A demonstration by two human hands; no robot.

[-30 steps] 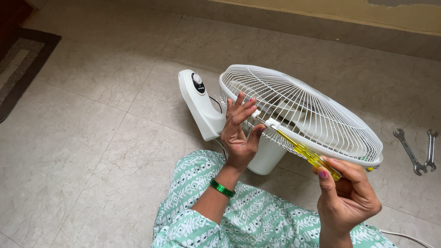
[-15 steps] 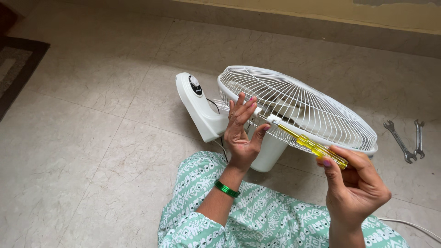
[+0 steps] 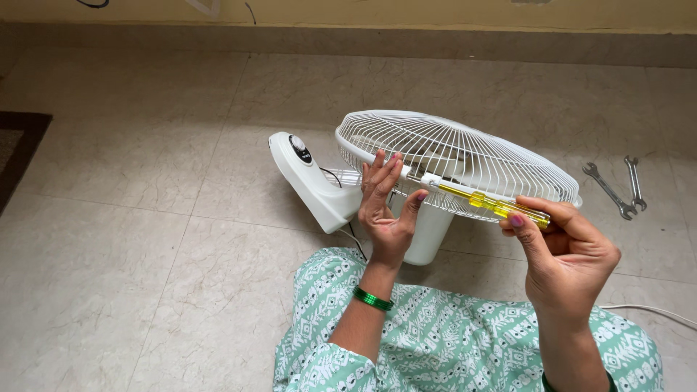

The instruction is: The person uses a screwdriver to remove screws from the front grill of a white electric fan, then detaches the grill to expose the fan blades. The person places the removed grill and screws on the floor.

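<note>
A white table fan (image 3: 465,156) lies tilted on the floor, its wire guard facing up. My left hand (image 3: 385,207) presses flat against the guard's near rim, fingers spread, beside a small white clip (image 3: 430,179). My right hand (image 3: 566,258) grips the yellow handle of a screwdriver (image 3: 494,206), whose tip meets that clip on the rim. The fan's white base with a round dial (image 3: 308,178) sticks out to the left.
Two metal spanners (image 3: 617,187) lie on the tiled floor at the right. A white cord (image 3: 653,310) runs along the floor at lower right. A dark rug edge (image 3: 16,149) shows at far left. My green patterned clothing (image 3: 450,341) fills the bottom.
The view has tilted up and shifted, so the fan sits lower and flatter in frame. The screwdriver now lies more level. Both hands keep their places on rim and handle.
</note>
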